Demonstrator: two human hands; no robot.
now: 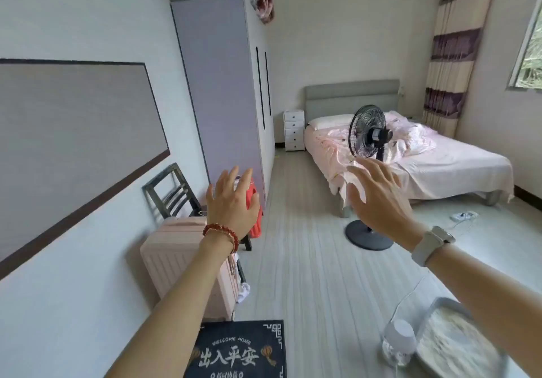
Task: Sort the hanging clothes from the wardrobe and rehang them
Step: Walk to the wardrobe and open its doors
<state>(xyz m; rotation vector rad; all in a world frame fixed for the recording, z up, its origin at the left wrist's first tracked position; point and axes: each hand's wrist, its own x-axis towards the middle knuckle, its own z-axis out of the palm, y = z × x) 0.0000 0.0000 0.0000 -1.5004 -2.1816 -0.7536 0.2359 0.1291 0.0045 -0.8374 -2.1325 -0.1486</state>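
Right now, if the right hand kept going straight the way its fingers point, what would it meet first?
Probably the black pedestal fan: the open right hand has its fingertips just below the fan's grille in the picture. Depth is unclear, so it may pass short of it toward the pink-sheeted bed.

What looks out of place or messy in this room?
The bedding lies rumpled in a heap on the bed, and a white cloth lies on the floor beside the suitcase. Wardrobe doors are closed.

- We see the wardrobe (223, 84) against the left wall, with the chair (170, 193) and suitcase (179, 257) nearer us along that wall.
- The drawer unit (294, 130) stands between wardrobe and bed (440, 166).
- The fan (368, 140) stands before the bed.
- The doormat (237, 351) lies nearest us.
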